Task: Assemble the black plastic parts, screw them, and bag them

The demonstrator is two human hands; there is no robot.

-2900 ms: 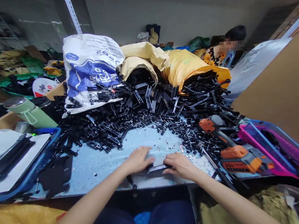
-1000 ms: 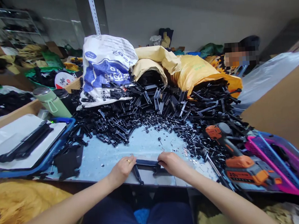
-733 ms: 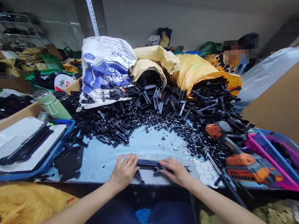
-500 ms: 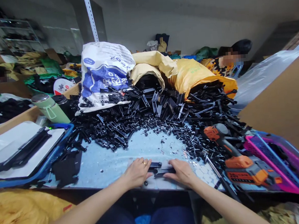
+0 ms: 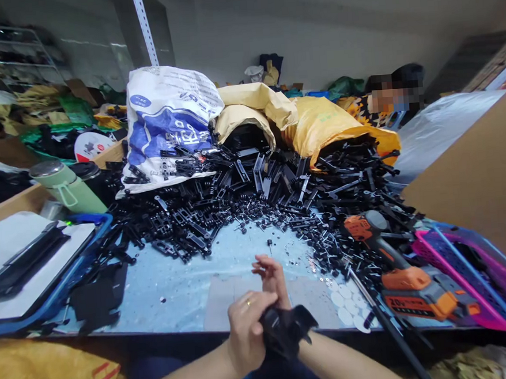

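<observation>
At the table's near edge, my left hand (image 5: pixel 245 331), with a ring on it, is closed on a black plastic assembly (image 5: pixel 291 328) with curved, flared ends. This assembly is tilted and covers part of my right wrist. Just behind it, my right hand (image 5: pixel 273 277) is raised, its fingers loosely stretched and apart, with nothing visible in them. The left fingertips come up against the right palm; whether they touch it I cannot tell. Beyond both hands lie many small screws and black caps (image 5: pixel 263 209) and a large heap of black plastic arms (image 5: pixel 186 223).
An orange cordless drill (image 5: pixel 404 277) lies right, by a pink basket (image 5: pixel 431 252). Left are a blue tray (image 5: pixel 102 229), a green flask (image 5: pixel 68 188) and flat black pieces (image 5: pixel 100 298). A white sack (image 5: pixel 174 114) and yellow bag (image 5: pixel 330 120) stand behind. Another person (image 5: pixel 372 106) sits far right.
Both hands have left the black pieces at the table's edge and come together, nearer to me. My left hand now holds the black assembly up, and my right hand has turned with its fingers upward.
</observation>
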